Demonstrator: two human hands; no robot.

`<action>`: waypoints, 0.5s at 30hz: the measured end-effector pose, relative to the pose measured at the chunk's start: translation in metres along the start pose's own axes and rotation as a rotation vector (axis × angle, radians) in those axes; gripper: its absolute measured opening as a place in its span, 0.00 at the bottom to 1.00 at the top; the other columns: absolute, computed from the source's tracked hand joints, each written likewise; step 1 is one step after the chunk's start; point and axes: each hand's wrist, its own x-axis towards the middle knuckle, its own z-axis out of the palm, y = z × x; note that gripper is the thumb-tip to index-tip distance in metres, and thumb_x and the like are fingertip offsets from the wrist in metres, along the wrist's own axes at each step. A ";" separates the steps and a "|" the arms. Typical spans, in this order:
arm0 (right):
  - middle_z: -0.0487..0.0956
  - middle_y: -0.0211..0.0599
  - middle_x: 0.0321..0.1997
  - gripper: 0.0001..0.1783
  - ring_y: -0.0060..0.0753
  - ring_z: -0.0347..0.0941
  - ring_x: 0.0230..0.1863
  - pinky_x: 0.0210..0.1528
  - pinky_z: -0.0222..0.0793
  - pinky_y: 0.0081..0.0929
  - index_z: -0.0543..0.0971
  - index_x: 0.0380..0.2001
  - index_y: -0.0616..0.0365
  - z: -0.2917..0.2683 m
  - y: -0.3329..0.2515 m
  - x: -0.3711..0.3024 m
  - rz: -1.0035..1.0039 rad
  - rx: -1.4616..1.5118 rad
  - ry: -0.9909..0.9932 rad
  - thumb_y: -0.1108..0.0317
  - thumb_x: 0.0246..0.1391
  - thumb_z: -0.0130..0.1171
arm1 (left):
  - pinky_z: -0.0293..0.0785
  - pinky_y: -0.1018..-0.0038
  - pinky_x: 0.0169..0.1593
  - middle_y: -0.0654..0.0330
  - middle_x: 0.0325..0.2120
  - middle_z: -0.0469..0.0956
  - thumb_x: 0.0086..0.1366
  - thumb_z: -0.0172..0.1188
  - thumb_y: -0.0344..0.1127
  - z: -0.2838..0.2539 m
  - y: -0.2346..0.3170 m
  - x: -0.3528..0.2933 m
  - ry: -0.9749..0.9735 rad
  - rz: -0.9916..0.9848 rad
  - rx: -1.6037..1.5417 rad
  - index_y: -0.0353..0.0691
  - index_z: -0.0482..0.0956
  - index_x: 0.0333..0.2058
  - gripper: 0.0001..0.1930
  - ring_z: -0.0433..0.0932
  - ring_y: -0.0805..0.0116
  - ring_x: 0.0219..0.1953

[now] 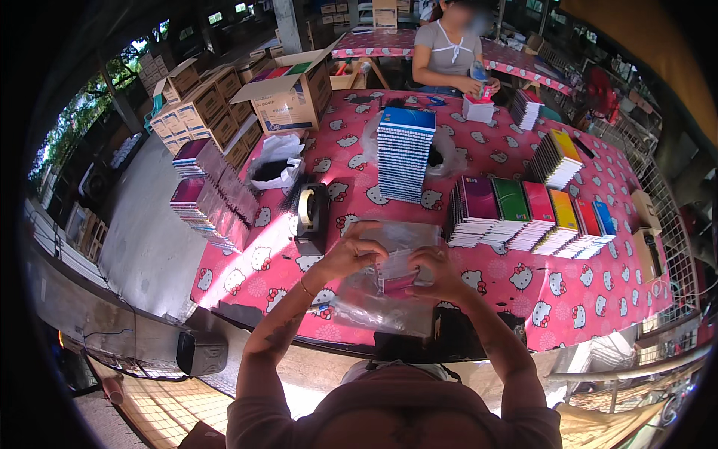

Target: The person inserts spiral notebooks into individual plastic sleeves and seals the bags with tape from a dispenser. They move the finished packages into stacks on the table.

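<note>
Between my two hands, near the table's front edge, is a small stack of spiral notebooks [396,283] with white edges and a pinkish cover. A clear plastic bag [381,314] lies under and around it; whether the stack is fully inside I cannot tell. My left hand [351,253] bends its fingers onto the bag and the stack's upper left. On the right side, my right hand [440,275] curls its thumb and fingers around the bag and stack. Just left of my left hand stands a black tape dispenser [311,217] with a roll of tape.
A tall pile of blue notebooks [404,161] rises beyond my hands. Several coloured notebook stacks [512,206] stand to the right. Plastic-wrapped notebook packs [209,202] sit at left, near a white bag [277,161] and an open carton [288,97]. A co-worker [452,56] handles notebooks across the table.
</note>
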 end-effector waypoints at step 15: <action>0.66 0.50 0.69 0.27 0.47 0.59 0.71 0.70 0.52 0.41 0.77 0.57 0.54 0.043 0.025 0.044 0.407 0.717 0.294 0.52 0.59 0.64 | 0.69 0.64 0.60 0.51 0.60 0.70 0.63 0.69 0.42 0.055 -0.032 -0.015 0.160 -0.489 -0.794 0.36 0.71 0.61 0.31 0.69 0.62 0.61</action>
